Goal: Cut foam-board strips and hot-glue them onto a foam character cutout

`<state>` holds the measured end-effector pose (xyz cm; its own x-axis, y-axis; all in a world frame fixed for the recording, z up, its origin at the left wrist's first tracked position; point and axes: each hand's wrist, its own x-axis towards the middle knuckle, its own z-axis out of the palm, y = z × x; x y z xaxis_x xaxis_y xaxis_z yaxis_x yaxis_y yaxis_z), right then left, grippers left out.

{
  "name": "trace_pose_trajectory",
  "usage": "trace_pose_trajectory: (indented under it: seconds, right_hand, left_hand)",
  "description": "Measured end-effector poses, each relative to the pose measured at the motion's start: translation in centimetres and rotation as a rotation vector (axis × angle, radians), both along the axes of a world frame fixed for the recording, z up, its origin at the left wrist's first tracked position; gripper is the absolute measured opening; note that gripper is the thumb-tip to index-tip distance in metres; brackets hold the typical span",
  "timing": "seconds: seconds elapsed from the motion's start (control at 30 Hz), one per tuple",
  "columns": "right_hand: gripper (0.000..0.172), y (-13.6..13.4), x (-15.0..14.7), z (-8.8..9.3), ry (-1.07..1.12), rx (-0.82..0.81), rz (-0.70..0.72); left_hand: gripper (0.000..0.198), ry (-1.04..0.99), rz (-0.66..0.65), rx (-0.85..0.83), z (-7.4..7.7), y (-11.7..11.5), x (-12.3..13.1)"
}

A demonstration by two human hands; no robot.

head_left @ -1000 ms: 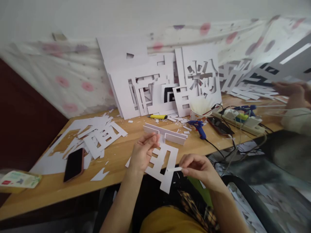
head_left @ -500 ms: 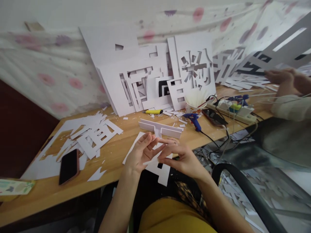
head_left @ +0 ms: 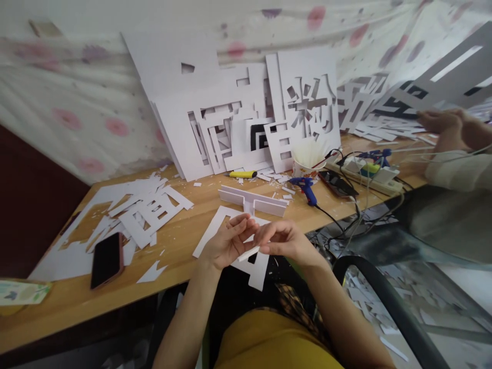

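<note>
My right hand point(head_left: 286, 243) pinches a small white foam-board strip point(head_left: 249, 253) between thumb and fingers. Beside it, my left hand point(head_left: 229, 242) is half-curled, palm up, its fingers apart; the strip's lower end comes close to this palm, and I cannot tell whether they touch. Under and beyond both hands lies a white cut-out board point(head_left: 209, 233), jutting over the table edge. Just past the fingers, a white piece with upright walls and a narrow stem point(head_left: 251, 200) stands on the table. A blue glue gun point(head_left: 306, 190) lies to its right.
A yellow cutter point(head_left: 242, 175) lies near leaning cut-out boards point(head_left: 172, 102). At left are a phone point(head_left: 107, 260) and white offcuts point(head_left: 146, 218). A cup of glue sticks point(head_left: 305, 161), cables and a power strip point(head_left: 378, 179) are at right, near another person's hands point(head_left: 448, 123).
My right hand has turned and drawn nearer my left, and the white strip now shows below its fingertips. The view has shifted slightly; the table items have stayed put.
</note>
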<state>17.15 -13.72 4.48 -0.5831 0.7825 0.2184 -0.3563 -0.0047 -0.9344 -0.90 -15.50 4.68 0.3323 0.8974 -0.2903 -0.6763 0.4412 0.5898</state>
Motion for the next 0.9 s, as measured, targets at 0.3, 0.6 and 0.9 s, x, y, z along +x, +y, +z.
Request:
trace_pose_trajectory:
  seconds: [0.3, 0.6, 0.9]
  right_hand:
    - [0.027, 0.9, 0.8, 0.3, 0.114, -0.174, -0.455]
    - [0.024, 1.9, 3.1, 0.1, 0.174, -0.162, -0.623]
    - [0.017, 0.9, 2.8, 0.3, 0.389, -0.298, -0.425]
  left_hand:
    - [0.035, 0.181, 0.000, 0.072, -1.0, -0.3, -0.3]
    - [0.028, 0.339, 0.340, 0.061, -2.3, 0.2, -4.7]
    - [0.024, 0.421, 0.261, 0.314, -0.2, -1.2, -0.7]
